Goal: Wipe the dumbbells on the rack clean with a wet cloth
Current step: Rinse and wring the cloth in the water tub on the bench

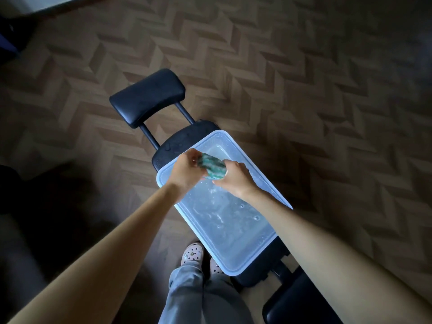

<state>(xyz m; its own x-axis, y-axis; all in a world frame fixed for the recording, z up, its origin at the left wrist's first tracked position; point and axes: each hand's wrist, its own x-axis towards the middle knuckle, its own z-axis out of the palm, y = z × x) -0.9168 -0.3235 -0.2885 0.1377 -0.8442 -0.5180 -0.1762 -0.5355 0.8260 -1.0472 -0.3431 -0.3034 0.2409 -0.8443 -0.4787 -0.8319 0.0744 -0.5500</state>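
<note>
Looking down from head height: a clear plastic tub (236, 273) of water (224, 218) sits on a black padded bench (177, 139). Just above the tub's far half, 2 bare hands hold 1 bunched, twisted green cloth (211, 168) between them. The left hand (187, 170) curls its fingers round the cloth's left end, and the right hand (236, 181) grips the right end, so both hands are closed tight on it. Bubbles dot the water below the cloth. Beyond the tub, a black cushioned pad (148, 98) stands on 2 bars. Nearer than the tub are pale clogs (192, 253) and grey trousers (187, 295). Wood-pattern herringbone floor (304, 90) surrounds the tub.
</note>
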